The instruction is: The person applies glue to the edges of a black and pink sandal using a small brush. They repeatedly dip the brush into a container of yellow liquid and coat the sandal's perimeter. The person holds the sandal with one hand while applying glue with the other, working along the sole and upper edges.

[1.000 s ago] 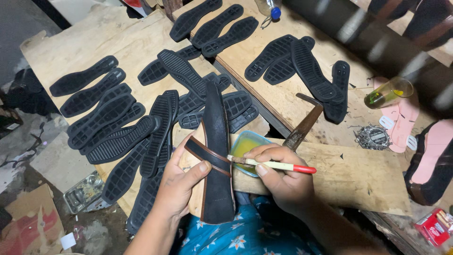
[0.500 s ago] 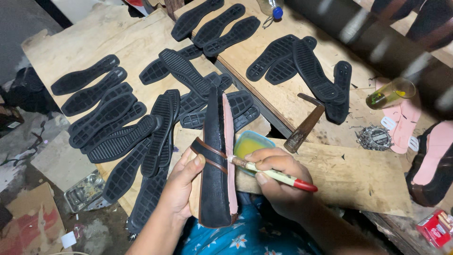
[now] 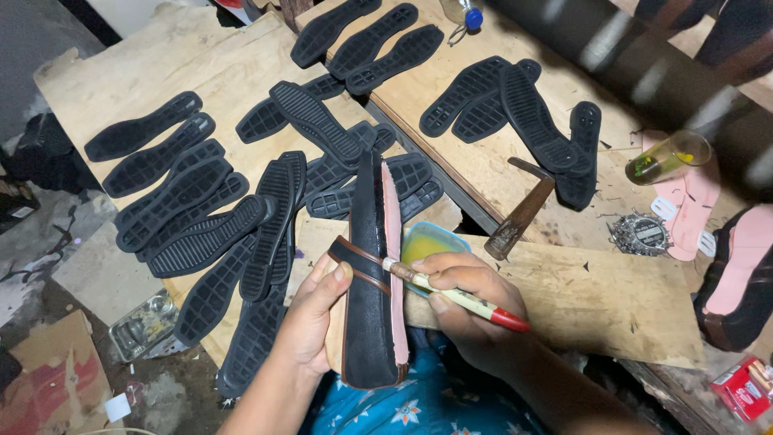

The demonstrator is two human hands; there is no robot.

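Your left hand cups a sandal from underneath, fingers curled up its side and the thumb pressed near the brown strap that crosses it. The sandal stands on edge, tilted so its black side faces left and its pink insole edge faces right, with the heel end low over your lap and the toe pointing away toward the worktop.

Your right hand is closed around a brush with a pale handle and a red end; the bristle tip touches the sandal just beside the strap. Right behind the brush tip sits a small teal tub holding yellow glue, resting on a wooden board.

A hammer lies on the worktop just past the tub, head pointing away from you. Many black soles lie spread in rows over the plywood to your left and further back. At the right edge are pink insoles, a tipped glass jar and a small pile of metal buckles.
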